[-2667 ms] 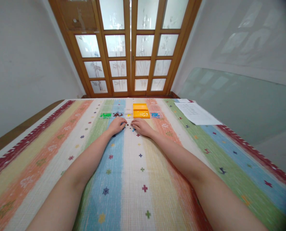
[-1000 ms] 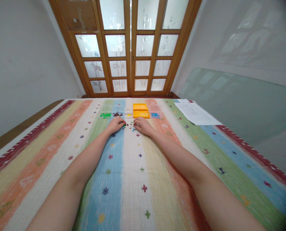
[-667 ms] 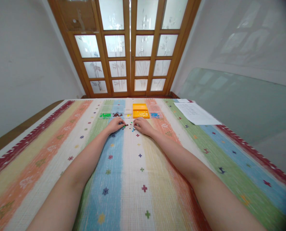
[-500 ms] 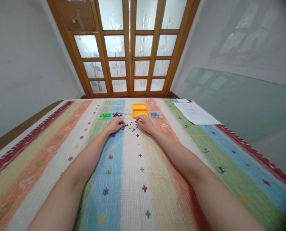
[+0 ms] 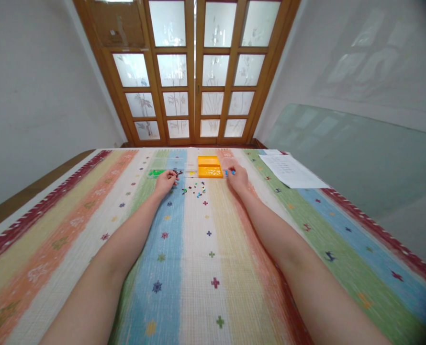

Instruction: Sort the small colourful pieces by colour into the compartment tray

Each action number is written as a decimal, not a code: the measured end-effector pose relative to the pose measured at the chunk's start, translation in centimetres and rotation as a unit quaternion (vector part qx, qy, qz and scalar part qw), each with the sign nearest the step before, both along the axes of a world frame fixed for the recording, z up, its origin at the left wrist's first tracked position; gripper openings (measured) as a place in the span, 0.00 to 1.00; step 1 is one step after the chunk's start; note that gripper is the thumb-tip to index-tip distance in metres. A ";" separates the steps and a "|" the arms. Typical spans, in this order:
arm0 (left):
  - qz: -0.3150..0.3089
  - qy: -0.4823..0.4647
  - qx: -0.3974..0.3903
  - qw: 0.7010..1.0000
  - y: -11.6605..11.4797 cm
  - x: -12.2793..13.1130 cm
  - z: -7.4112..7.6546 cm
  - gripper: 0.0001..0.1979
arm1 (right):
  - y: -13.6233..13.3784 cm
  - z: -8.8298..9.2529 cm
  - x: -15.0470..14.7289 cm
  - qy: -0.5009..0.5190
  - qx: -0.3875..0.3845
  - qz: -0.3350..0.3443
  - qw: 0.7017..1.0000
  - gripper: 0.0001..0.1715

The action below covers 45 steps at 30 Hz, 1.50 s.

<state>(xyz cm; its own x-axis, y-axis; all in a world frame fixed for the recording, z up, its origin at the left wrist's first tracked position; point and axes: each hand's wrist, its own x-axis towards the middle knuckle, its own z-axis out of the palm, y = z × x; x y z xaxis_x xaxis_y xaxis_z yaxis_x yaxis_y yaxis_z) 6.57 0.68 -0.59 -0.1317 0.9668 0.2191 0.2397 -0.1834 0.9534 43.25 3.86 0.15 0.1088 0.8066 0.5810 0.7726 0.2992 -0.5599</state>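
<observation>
My left hand [image 5: 166, 182] is at the dark red pieces [image 5: 179, 172], its fingers pressed together; whatever they hold is too small to make out. Over the blue pieces [image 5: 230, 172] is my right hand [image 5: 238, 178], fingers also closed, their tips hidden in part. Between the hands stands an open orange box [image 5: 210, 166] with white pieces in its near half. Green pieces [image 5: 157, 173] lie left of my left hand, and a few yellow pieces [image 5: 192, 173] lie left of the box. Mixed small pieces [image 5: 199, 194] are scattered on the cloth nearer to me.
A striped cloth [image 5: 198, 268] covers the table. White paper sheets [image 5: 291, 171] lie at the back right. Beyond the table are wood-framed glass doors [image 5: 195, 88], and a greenish glass panel [image 5: 360, 153] leans at the right wall.
My left hand has moved left and slightly back from the scattered pieces to the dark red ones. My right hand has moved right, from beside the scattered pieces to the blue ones.
</observation>
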 end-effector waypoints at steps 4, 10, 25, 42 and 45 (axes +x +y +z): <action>0.038 -0.027 0.005 0.999 0.8 -0.5 -0.7 0.05 | 0.2 -0.4 -0.6 -0.031 0.021 0.028 0.999 0.12; 0.062 -0.035 0.038 0.997 0.8 -0.4 -0.4 0.05 | -0.3 -0.7 -1.9 -0.060 0.014 0.058 0.996 0.14; 0.051 -0.049 -0.029 0.997 -0.1 0.1 0.6 0.08 | -0.6 -0.7 -2.7 -0.080 -0.014 0.098 0.992 0.13; 0.022 -0.051 -0.031 0.998 -0.1 0.4 0.6 0.22 | -2.4 0.9 -4.0 -0.118 -0.032 0.182 0.976 0.12; 0.009 -0.025 -0.020 0.999 0.0 0.4 0.3 0.19 | -3.4 1.3 -5.1 -0.151 -0.054 0.256 0.953 0.12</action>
<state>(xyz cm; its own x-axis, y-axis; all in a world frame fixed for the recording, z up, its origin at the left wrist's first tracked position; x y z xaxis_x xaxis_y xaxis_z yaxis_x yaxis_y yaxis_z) 6.97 0.66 -0.30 -0.1596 0.9718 0.1734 0.1955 -0.1411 0.9705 38.16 0.50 1.43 -0.4750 0.7654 0.4343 0.6717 0.6341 -0.3830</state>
